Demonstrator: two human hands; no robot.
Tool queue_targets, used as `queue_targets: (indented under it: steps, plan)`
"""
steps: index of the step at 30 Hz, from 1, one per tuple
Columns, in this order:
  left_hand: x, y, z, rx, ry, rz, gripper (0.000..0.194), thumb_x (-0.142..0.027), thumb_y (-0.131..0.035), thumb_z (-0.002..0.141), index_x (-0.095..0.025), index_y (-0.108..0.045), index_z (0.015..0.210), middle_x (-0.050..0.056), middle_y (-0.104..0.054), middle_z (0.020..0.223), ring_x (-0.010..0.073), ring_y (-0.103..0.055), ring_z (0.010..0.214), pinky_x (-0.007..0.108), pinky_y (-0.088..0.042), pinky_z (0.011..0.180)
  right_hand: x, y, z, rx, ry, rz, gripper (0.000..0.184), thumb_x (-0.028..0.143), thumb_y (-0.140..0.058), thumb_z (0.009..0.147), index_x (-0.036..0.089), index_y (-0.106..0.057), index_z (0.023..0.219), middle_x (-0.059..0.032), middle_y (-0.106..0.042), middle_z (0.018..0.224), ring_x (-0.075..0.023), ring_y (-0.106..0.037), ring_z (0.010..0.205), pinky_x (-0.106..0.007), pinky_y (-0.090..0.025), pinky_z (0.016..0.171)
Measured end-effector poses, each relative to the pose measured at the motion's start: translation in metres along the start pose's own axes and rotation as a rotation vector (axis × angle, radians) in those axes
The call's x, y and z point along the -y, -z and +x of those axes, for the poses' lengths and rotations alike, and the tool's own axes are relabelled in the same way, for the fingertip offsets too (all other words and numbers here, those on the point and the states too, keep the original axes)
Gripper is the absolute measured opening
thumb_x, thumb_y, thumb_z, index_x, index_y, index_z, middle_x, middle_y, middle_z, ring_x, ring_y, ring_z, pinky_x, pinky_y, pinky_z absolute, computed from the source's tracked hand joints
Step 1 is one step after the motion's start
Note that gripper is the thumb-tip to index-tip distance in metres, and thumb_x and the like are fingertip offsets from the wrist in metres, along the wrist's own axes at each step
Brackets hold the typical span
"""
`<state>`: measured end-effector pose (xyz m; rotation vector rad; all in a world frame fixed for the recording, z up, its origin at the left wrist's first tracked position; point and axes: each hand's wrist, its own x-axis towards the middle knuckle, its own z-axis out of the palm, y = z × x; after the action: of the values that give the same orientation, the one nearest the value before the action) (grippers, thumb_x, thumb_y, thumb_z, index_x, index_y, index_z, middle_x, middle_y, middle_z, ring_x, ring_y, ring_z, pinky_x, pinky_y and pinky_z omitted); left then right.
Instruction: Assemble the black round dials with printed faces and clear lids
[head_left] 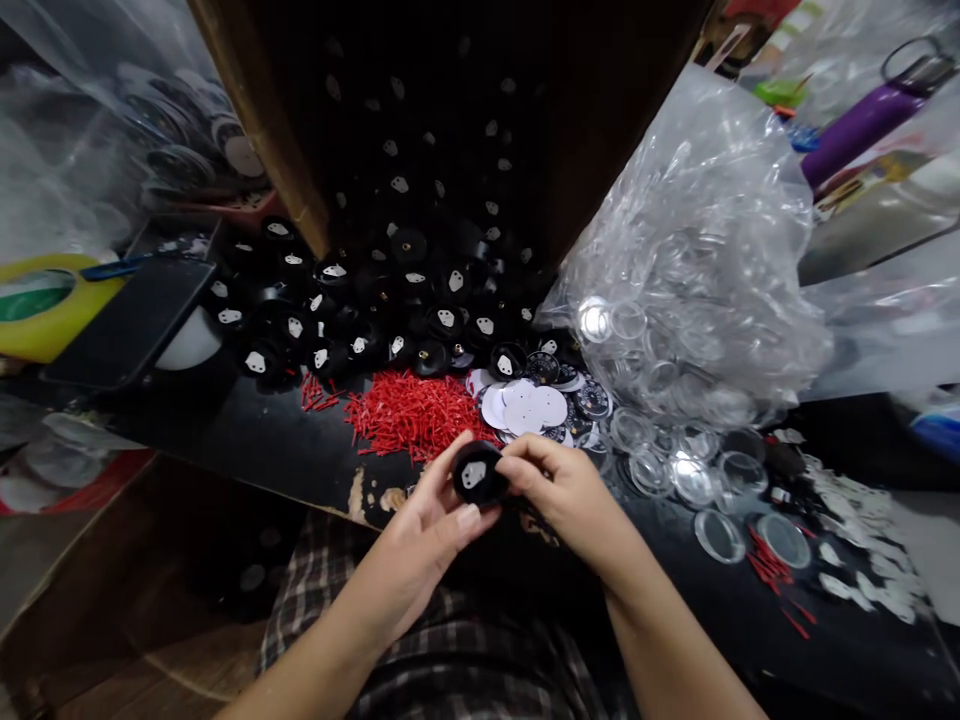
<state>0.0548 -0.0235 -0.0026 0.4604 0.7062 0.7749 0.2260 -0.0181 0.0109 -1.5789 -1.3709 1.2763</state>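
My left hand [439,520] is closed around a small black round housing [478,490], tilted so its hollow side faces me. Inside the housing sits a white plate with small holes. The thumb and fingertips of my right hand [551,485] pinch the housing's right rim; whether they also hold something small is hidden. Just beyond my hands lies a heap of thin red pointers [409,415]. To its right are white discs [525,408] and black printed dials [592,398], partly overlapping.
Many similar black housings [446,320] spill from a dark box [259,110] at the back. Clear round covers [651,470] lie at right, below a plastic bag [675,250] of more. White small parts [862,530] sit far right. A phone [131,325] lies at left.
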Motion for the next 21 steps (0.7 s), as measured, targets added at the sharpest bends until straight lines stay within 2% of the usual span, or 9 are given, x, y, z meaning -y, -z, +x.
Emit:
queue_targets:
  steps: [4,6,7,9,11,13,15,18,21]
  plan:
    - [-0.003,-0.003,0.004,-0.069,0.082,-0.115,0.034,-0.024,-0.069,0.081,-0.022,-0.066,0.115,0.006,-0.068,0.119,0.0193,-0.067,0.103,0.025,-0.054,0.087,-0.005,0.019,0.015,-0.35,0.13,-0.578,0.029,0.039,-0.064,0.083,0.018,-0.067,0.102,-0.0102,-0.063,0.097,-0.0258,-0.059,0.091,-0.04,-0.045,0.082]
    - [-0.003,-0.001,0.006,-0.139,0.041,-0.125,0.033,-0.025,-0.069,0.082,-0.021,-0.065,0.114,0.007,-0.07,0.115,0.0172,-0.069,0.096,0.024,-0.055,0.081,-0.009,0.022,0.019,-0.406,0.143,-0.777,0.032,0.03,-0.067,0.079,0.017,-0.065,0.108,-0.0143,-0.06,0.107,-0.0304,-0.056,0.1,-0.046,-0.043,0.089]
    - [-0.003,0.001,0.007,-0.173,0.018,-0.121,0.033,-0.026,-0.069,0.082,-0.021,-0.065,0.114,0.007,-0.071,0.113,0.0162,-0.069,0.092,0.023,-0.056,0.078,-0.009,0.02,0.019,-0.408,0.143,-0.797,0.027,0.026,-0.066,0.08,0.017,-0.065,0.106,-0.0143,-0.06,0.107,-0.0302,-0.056,0.099,-0.046,-0.043,0.089]
    - [-0.003,0.002,0.009,-0.226,-0.033,-0.107,0.035,-0.028,-0.067,0.084,-0.02,-0.062,0.117,0.008,-0.071,0.111,0.0157,-0.069,0.09,0.023,-0.056,0.075,-0.009,0.014,0.015,-0.417,0.147,-0.707,0.014,0.021,-0.06,0.083,0.017,-0.065,0.096,-0.0109,-0.063,0.097,-0.026,-0.059,0.092,-0.042,-0.046,0.085]
    - [-0.003,-0.001,0.011,-0.246,-0.069,-0.118,0.035,-0.033,-0.062,0.087,-0.019,-0.06,0.119,0.009,-0.071,0.111,0.0182,-0.069,0.095,0.027,-0.056,0.081,-0.006,0.004,0.006,-0.389,0.162,-0.551,0.01,0.02,-0.055,0.087,0.017,-0.064,0.09,-0.0069,-0.065,0.088,-0.0212,-0.061,0.084,-0.035,-0.048,0.079]
    - [-0.003,-0.007,0.013,-0.258,-0.086,-0.163,0.032,-0.034,-0.056,0.09,-0.018,-0.059,0.118,0.009,-0.071,0.11,0.0192,-0.068,0.098,0.031,-0.054,0.088,-0.002,-0.006,-0.003,-0.299,0.201,-0.412,0.013,0.021,-0.054,0.089,0.019,-0.065,0.096,-0.0051,-0.067,0.089,-0.0184,-0.062,0.081,-0.032,-0.049,0.076]
    - [-0.002,-0.012,0.016,-0.276,-0.076,-0.217,0.029,-0.034,-0.052,0.093,-0.018,-0.059,0.115,0.007,-0.072,0.107,0.018,-0.069,0.096,0.032,-0.054,0.089,-0.001,-0.012,-0.01,-0.216,0.211,-0.285,0.024,0.023,-0.057,0.087,0.02,-0.063,0.111,-0.0047,-0.068,0.096,-0.0175,-0.063,0.084,-0.031,-0.049,0.079]
    - [-0.002,-0.015,0.017,-0.26,-0.041,-0.256,0.029,-0.035,-0.048,0.094,-0.016,-0.06,0.114,0.009,-0.071,0.109,0.0182,-0.069,0.094,0.033,-0.054,0.088,-0.002,-0.012,-0.013,-0.17,0.137,-0.156,0.036,0.026,-0.06,0.086,0.022,-0.059,0.122,-0.0017,-0.068,0.089,-0.0163,-0.063,0.079,-0.031,-0.05,0.078]
    - [0.0,-0.012,0.014,-0.255,-0.037,-0.226,0.027,-0.031,-0.053,0.093,-0.017,-0.062,0.114,0.009,-0.072,0.108,0.018,-0.069,0.094,0.033,-0.054,0.088,-0.001,-0.007,-0.013,-0.22,0.125,-0.156,0.015,0.028,-0.059,0.086,0.023,-0.066,0.099,0.0003,-0.064,0.08,-0.0141,-0.059,0.071,-0.027,-0.048,0.069]
